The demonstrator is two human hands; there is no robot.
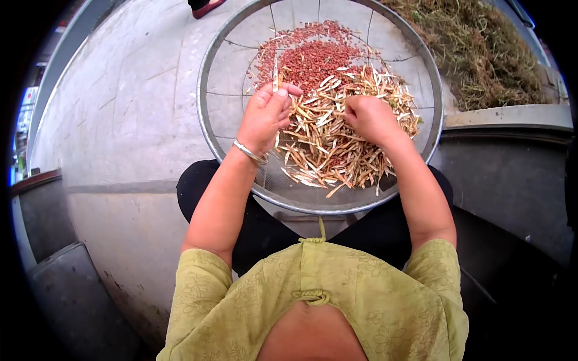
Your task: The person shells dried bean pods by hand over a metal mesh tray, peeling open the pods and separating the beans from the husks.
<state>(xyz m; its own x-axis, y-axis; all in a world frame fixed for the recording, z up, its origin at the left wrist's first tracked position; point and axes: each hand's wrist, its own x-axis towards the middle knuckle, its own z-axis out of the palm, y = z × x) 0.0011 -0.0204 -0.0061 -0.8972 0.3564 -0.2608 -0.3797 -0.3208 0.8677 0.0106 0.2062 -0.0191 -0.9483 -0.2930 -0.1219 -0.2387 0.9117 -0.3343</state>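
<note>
A large round mesh sieve (pixel 203 99) with a metal rim rests at my lap. Red beans (pixel 318 57) are spread over its far part, and a heap of dry, pale bean pods (pixel 328 147) covers the middle and right. My left hand (pixel 262 120), with a bracelet on the wrist, pinches a bean pod (pixel 276 78) that points away from me, between thumb and fingers. Over the right of the heap, my right hand (pixel 373 120) is closed with its fingers curled under. Whatever lies in those fingers is hidden.
Dry plant stalks (pixel 475 51) are piled on the far right behind a low pale ledge (pixel 512 117). Concrete floor (pixel 132 102) stretches to the left. Another person's shoe (pixel 208 8) shows at the top edge. A dark panel (pixel 75 301) stands at lower left.
</note>
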